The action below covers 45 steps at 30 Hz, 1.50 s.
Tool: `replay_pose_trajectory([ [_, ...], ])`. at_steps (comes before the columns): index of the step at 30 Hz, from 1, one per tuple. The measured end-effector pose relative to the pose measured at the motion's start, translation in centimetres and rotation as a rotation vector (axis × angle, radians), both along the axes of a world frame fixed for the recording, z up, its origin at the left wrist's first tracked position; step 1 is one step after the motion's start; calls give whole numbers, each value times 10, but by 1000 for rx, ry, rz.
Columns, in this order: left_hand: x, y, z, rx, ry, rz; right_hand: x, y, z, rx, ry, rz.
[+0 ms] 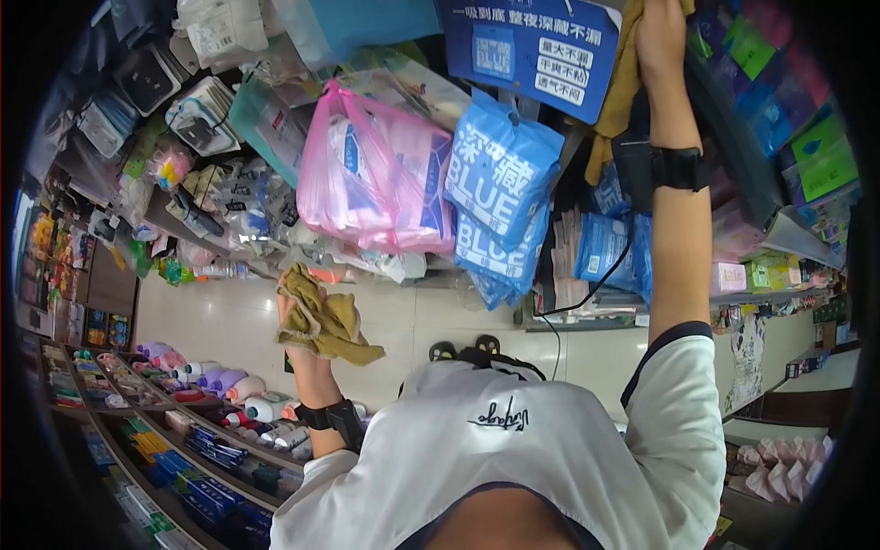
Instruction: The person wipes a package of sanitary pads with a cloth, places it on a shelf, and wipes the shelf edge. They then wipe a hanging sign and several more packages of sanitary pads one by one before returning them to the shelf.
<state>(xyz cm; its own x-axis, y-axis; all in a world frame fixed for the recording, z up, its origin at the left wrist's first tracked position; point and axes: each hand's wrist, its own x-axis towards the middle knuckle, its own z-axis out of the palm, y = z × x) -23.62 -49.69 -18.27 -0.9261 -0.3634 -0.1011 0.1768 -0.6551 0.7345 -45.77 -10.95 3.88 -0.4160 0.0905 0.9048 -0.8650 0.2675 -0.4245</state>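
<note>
My left hand [286,316] is held low over the floor, closed round a crumpled mustard-brown cloth [321,321] that covers most of its fingers. Raised at the top edge of the view, my right hand [660,37] grips a second brown cloth [621,87], which hangs down beside a blue sign [541,55] with white lettering. Its fingertips are partly cut off by the frame. Blue packets [504,170] hang under the sign. To their left hangs a pink plastic bag [371,174] with packages inside.
Shelves of bottles [266,406] and boxes [206,495] stand at lower left. Clear-wrapped goods [206,115] hang at upper left. More blue packets [605,247] sit near my right forearm, beside a dangling black cable [600,282]. Pale tiles [394,321] cover the floor.
</note>
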Motion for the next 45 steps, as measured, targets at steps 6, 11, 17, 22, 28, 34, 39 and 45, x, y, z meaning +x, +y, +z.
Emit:
replay_pose_trajectory([
  [6, 13, -10, -19, 25, -21, 22, 12, 4, -164, -21, -405, -121],
  [11, 29, -12, -14, 9, -81, 90, 33, -2, -258, 101, -602, -214],
  [17, 34, -16, -23, -47, -89, 110, 15, -3, -207, 113, -196, -349],
  [22, 28, -21, -33, -58, -124, 43, 6, -10, -140, 58, -18, -321],
  [28, 19, -14, -38, -105, -194, 102, 15, -12, -210, 105, -161, -441],
  [34, 23, -12, -43, -185, -293, 145, 9, -12, -280, 129, -135, -525],
  [39, 16, -11, -51, -232, -360, 134, 14, -8, -356, 172, -318, -530],
  [45, 15, -4, -51, -256, -339, 43, 29, -9, -378, 206, -432, -475],
])
